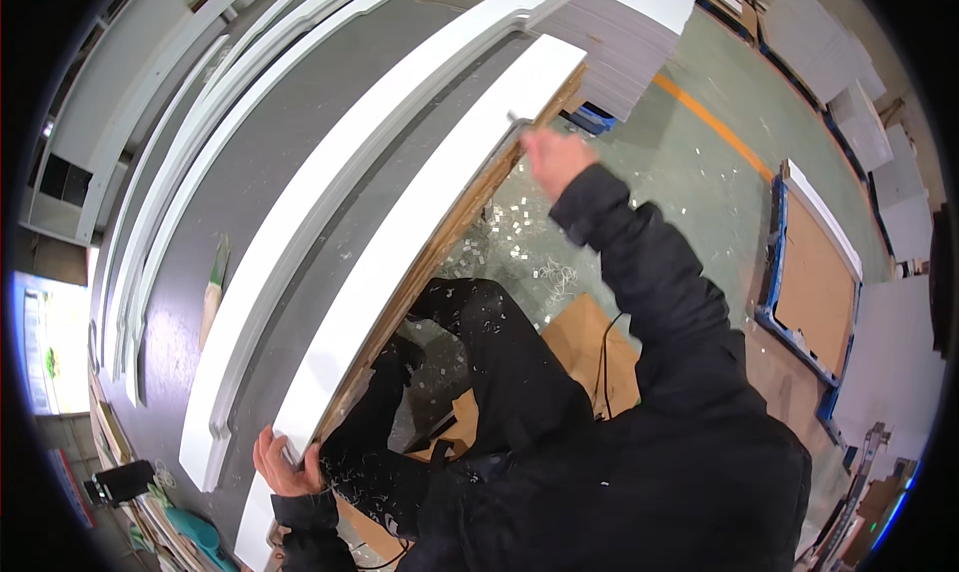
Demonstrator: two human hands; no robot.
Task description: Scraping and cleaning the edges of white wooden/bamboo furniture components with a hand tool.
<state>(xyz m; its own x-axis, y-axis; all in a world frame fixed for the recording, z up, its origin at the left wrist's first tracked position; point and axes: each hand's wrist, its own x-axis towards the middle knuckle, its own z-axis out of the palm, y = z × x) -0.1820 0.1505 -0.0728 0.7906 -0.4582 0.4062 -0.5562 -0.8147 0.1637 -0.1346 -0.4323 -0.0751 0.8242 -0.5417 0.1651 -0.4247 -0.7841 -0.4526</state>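
A long white board with a rough brown edge lies slantwise before me, along the near side of the dark table. My left hand is closed round its near end, fingers on the white face and thumb at the brown edge. Farther up the same edge is my right hand, closed and slightly blurred by motion. A small grey piece shows at its fingertips against the board; what kind of thing it is I cannot make out. Beyond lies a second white board with a stepped profile.
More narrow white strips lie across the dark table. A tool with a green and pale handle rests there. White scraps and brown cardboard are on the floor. Stacked white panels stand beyond; a blue-edged frame is at right.
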